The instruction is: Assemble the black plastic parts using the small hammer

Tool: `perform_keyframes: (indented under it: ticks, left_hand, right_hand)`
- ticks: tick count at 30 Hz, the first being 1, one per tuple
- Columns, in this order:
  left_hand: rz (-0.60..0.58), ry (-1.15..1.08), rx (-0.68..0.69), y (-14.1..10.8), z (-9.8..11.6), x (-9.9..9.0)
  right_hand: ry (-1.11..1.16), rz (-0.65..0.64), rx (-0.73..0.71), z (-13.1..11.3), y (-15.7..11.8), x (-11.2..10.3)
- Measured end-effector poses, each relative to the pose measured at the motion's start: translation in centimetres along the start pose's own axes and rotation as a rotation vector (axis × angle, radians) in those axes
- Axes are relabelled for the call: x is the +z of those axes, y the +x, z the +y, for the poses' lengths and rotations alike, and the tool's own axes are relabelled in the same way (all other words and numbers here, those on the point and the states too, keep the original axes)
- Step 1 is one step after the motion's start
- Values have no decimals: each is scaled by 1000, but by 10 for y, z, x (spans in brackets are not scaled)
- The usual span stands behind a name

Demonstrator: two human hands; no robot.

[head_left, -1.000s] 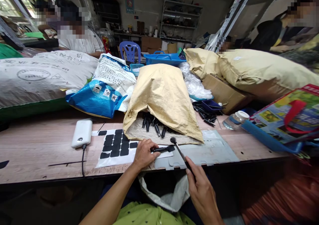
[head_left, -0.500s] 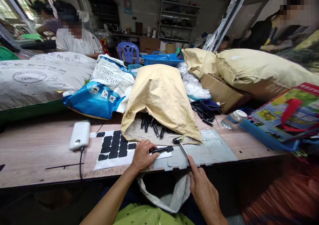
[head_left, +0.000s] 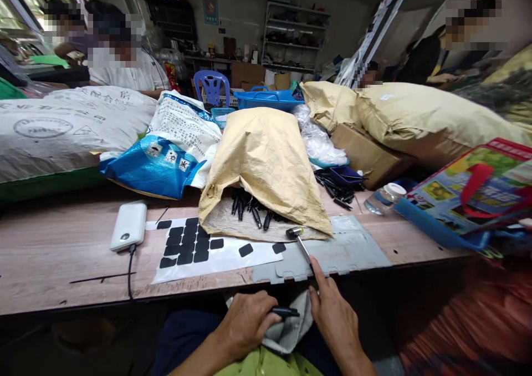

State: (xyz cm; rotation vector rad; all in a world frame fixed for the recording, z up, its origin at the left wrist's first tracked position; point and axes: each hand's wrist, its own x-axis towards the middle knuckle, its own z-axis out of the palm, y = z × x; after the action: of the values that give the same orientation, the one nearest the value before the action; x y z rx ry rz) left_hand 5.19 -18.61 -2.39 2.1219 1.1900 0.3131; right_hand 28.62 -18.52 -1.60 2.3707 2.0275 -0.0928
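My left hand [head_left: 249, 320] is closed on a black pen-like piece [head_left: 286, 311], below the table's front edge and over an open whitish bag [head_left: 286, 334] at my lap. My right hand [head_left: 334, 312] grips the handle of a small hammer [head_left: 302, 248], whose head rests at the lip of a tan sack [head_left: 266, 159]. Several black pieces [head_left: 256, 217] lie in the sack's mouth. Left of the hammer, a white sheet [head_left: 233, 266] carries rows of black rounded patches [head_left: 189, 240]. Under the hammer is a grey plastic sheet [head_left: 353, 248].
A white power bank [head_left: 129, 226] with a cable lies on the left. Blue-white [head_left: 166, 154] and white [head_left: 62, 132] sacks stand behind it. To the right are black parts [head_left: 338, 190], a jar [head_left: 382, 198] and a blue tray [head_left: 444, 223]. Several people sit further back.
My left hand has moved from the white sheet down over the bag at my lap, taking the black piece with it. My right hand still holds the hammer in nearly the same place.
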Motion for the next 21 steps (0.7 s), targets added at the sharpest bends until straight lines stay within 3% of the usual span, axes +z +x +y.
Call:
perform_keyframes:
  ticks: [3, 6, 12, 15, 17, 21]
  left_hand:
    - [-24, 53, -215, -5, -8, 20]
    - [-41, 55, -314, -7, -15, 26]
    - [-38, -8, -229, -6, -3, 15]
    - [114, -50, -190, 11, 12, -6]
    - [304, -25, -223, 32, 16, -25]
    - [639, 157, -271, 82, 4, -59]
  right_hand:
    - [0, 3, -5, 0, -1, 1]
    - [-2, 8, -5, 0, -1, 2]
    - [2, 2, -10, -1, 0, -1]
    - [9, -11, -4, -2, 0, -2]
    - [5, -16, 3, -2, 0, -2]
    - [-4, -8, 6, -2, 0, -1]
